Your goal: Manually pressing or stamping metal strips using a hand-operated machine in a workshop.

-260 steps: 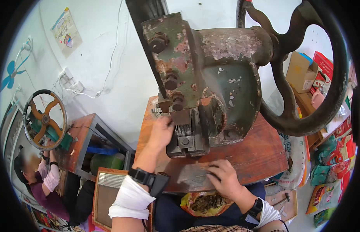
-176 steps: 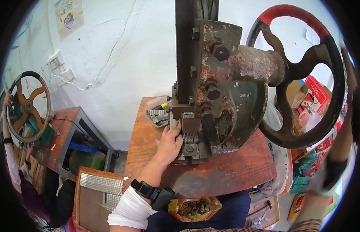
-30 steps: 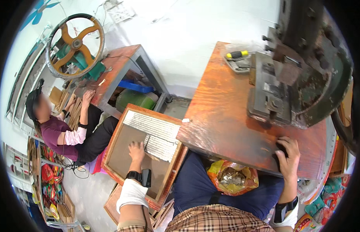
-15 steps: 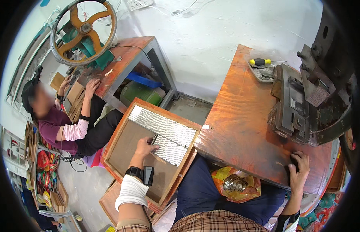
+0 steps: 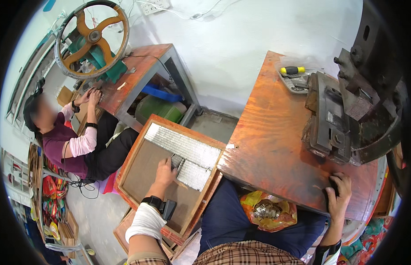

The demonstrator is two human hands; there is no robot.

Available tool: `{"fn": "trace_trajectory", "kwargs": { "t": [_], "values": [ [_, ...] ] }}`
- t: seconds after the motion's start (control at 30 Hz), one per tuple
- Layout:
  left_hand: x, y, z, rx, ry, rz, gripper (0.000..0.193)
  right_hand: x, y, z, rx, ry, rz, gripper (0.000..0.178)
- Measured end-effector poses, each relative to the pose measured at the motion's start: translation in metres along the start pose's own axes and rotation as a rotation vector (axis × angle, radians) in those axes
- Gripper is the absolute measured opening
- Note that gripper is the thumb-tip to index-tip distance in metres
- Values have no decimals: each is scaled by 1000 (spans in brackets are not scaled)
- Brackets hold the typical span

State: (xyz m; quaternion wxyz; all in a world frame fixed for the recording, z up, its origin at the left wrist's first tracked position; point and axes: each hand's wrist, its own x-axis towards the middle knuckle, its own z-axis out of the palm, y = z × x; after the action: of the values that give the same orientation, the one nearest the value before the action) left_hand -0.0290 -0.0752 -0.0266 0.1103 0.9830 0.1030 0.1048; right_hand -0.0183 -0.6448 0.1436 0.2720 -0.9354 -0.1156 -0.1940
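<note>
My left hand (image 5: 165, 173) reaches into a shallow wooden tray (image 5: 132, 165), its fingers closed at the end of a short, darker row of small metal pieces (image 5: 176, 161). The fingertips partly hide those pieces. Packed rows of shiny silver metal pieces (image 5: 183, 145) fill the tray's far side and its right part. At the right, my right hand (image 5: 340, 192) rests on the front edge of the wooden bench (image 5: 263, 132), fingers bent but apart, with nothing held. In my lap lies a yellow and red bag (image 5: 278, 221) with loose metal pieces (image 5: 265, 210) in it.
A heavy dark metal press (image 5: 336, 123) stands on the bench. Behind it lie a plastic tray (image 5: 296, 87) and a yellow-black screwdriver (image 5: 294, 70). At the left a co-worker (image 5: 59, 141) sits at another bench (image 5: 146, 59) under a large handwheel (image 5: 95, 36).
My left hand has drawn back a little to the left, exposing the darker pieces by its fingertips. My right hand has stayed put. The co-worker's hands have come together.
</note>
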Motion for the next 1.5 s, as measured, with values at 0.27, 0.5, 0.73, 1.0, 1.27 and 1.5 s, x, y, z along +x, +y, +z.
{"fn": "trace_trajectory", "kwargs": {
  "t": [0.27, 0.5, 0.73, 1.0, 1.27, 1.5],
  "values": [
    [15, 0, -4, -185, -111, -291, 45, -2, -2, -3, -6, 59, -12, 32],
    [27, 91, -111, -854, -98, -437, 43, 3, -7, -4, 32, 109, -51, 31],
    [95, 354, -183, -729, -278, 350, 35, -2, 8, -6, 33, 160, -104, 28],
    [113, 477, -146, -499, -76, 447, 38, -7, 9, -8, 130, 142, -116, 27],
    [117, 474, -135, -1033, -431, 362, 24, -10, 15, -11, 181, 192, -124, 28],
    [124, 453, -103, -458, 145, 724, 27, -6, 10, -10, 188, 188, -125, 27]
  ]
}}
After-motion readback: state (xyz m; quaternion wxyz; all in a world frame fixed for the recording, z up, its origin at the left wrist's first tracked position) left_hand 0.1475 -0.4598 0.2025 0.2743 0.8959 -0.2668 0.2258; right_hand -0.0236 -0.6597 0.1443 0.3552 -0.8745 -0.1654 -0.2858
